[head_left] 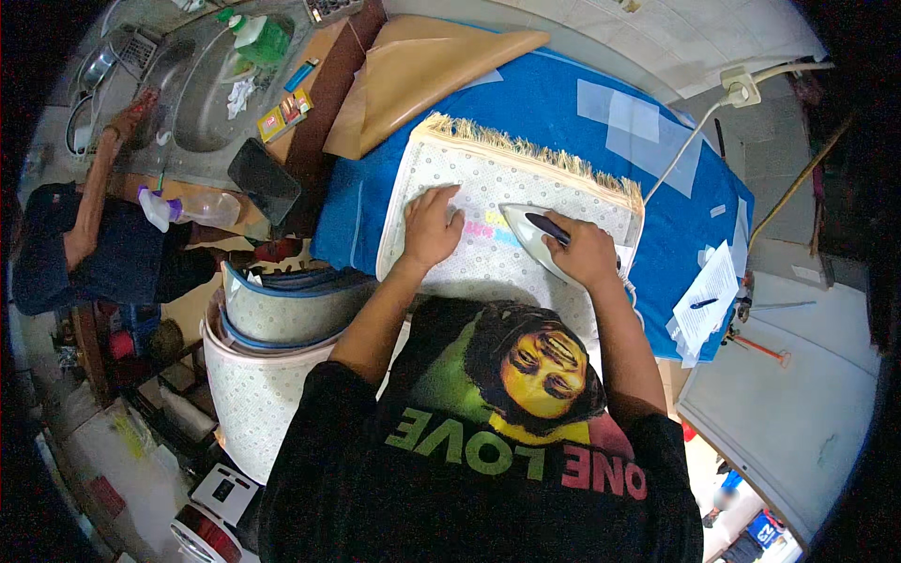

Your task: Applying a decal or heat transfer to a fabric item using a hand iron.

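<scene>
black printed shirt [488, 450] filling the lower frame, closest to the lens. right hand [584, 251] clenching the dark handle of a white iron [530, 239], pressing it onto a dotted white mat [488, 220] with a tan fringe. left hand [432, 225] lying flat and open on the mat just beside the iron, near pastel marks. mat resting on a blue cloth [554, 113] covering the table. iron's white cord [690, 141] running to a wall plug. rolled mats [282, 328] standing at the left. papers with a pen [706, 302] sitting on the cloth's right edge. spray bottle [188, 208] lying farther left.
</scene>
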Demonstrator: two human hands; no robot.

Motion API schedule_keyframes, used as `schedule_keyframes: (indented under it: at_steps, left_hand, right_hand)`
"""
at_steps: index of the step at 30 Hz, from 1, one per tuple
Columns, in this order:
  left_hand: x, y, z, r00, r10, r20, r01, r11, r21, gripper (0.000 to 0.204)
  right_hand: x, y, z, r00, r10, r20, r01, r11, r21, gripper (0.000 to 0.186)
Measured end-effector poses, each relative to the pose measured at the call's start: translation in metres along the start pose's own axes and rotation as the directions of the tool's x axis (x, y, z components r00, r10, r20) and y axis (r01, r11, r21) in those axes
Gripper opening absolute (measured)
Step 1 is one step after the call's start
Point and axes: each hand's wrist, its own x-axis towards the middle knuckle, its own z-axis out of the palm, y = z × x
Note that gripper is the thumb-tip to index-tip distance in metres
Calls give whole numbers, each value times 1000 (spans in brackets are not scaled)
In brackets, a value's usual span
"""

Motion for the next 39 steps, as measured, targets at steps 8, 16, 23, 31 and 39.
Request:
schedule_keyframes:
  at_steps: [8, 16, 23, 31, 39]
  left_hand:
    - [-11, 242, -200, 769, 628, -124, 90, -298, -950, 64]
    - [-19, 265, -197, 684, 512, -521, -231, -525, -819, 55]
    - [-22, 277, -181, 657, 185, -731, -474, -653, -591, 48]
    - [-65, 301, -209, 927, -51, -371, -256, -808, -530, 46]
    - [-35, 272, -179, 709, 322, -627, -436, -499, -749, 44]
  right_hand:
    - [11, -2, 2, 999, -15, 48, 14, 1000, 22, 49]
    - [15, 10, -1, 993, 34, 110, -40, 998, 52, 48]
    - [17, 9, 7, 997, 39, 73, -39, 999, -7, 48]
    - [9, 10, 12, 999, 9, -35, -10, 1000, -23, 38]
    - [7, 11, 7, 999, 33, 0, -33, 999, -16, 44]
